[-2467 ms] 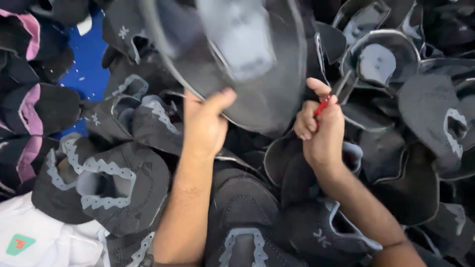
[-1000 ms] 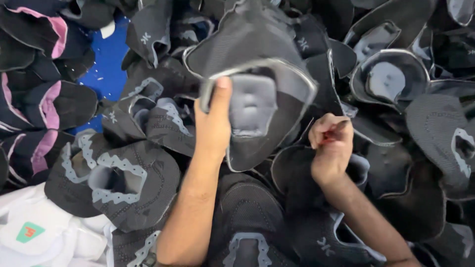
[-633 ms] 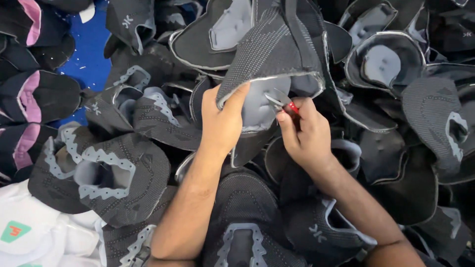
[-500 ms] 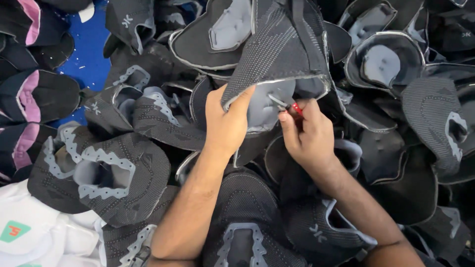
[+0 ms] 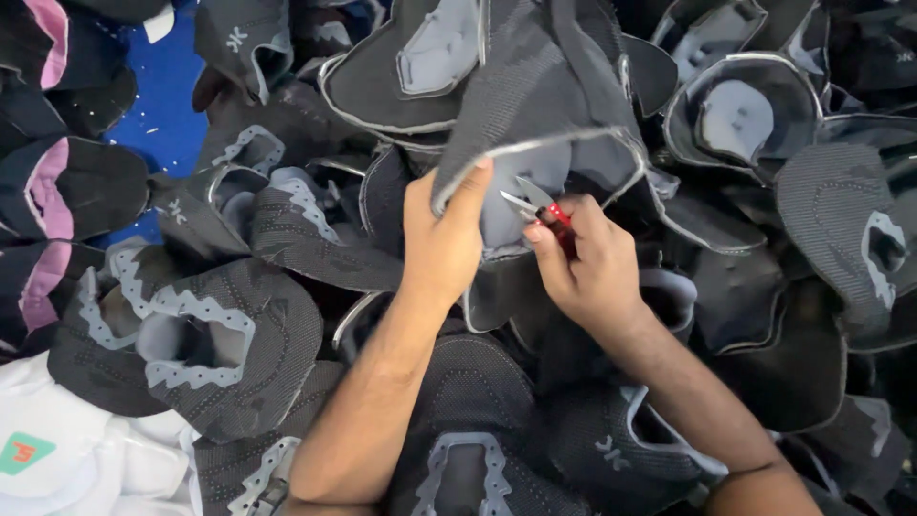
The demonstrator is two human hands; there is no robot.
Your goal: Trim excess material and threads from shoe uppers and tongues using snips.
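My left hand (image 5: 441, 239) grips the edge of a dark grey knit shoe upper (image 5: 544, 115) with a pale grey lining, held up over the pile. My right hand (image 5: 587, 263) holds small thread snips with red handles (image 5: 543, 208). Their metal blades point left at the upper's light-trimmed edge, close to my left fingertips. Both forearms reach in from the bottom of the view.
Several dark grey and black shoe uppers (image 5: 220, 344) with pale grey trim lie heaped all around. Uppers with pink lining (image 5: 53, 191) sit at the far left beside a patch of blue surface (image 5: 172, 105). White fabric (image 5: 67, 459) lies at the bottom left.
The upper was lifted and turned in my left hand, then lowered. My right hand came up from the right and brought the snips to the upper's edge.
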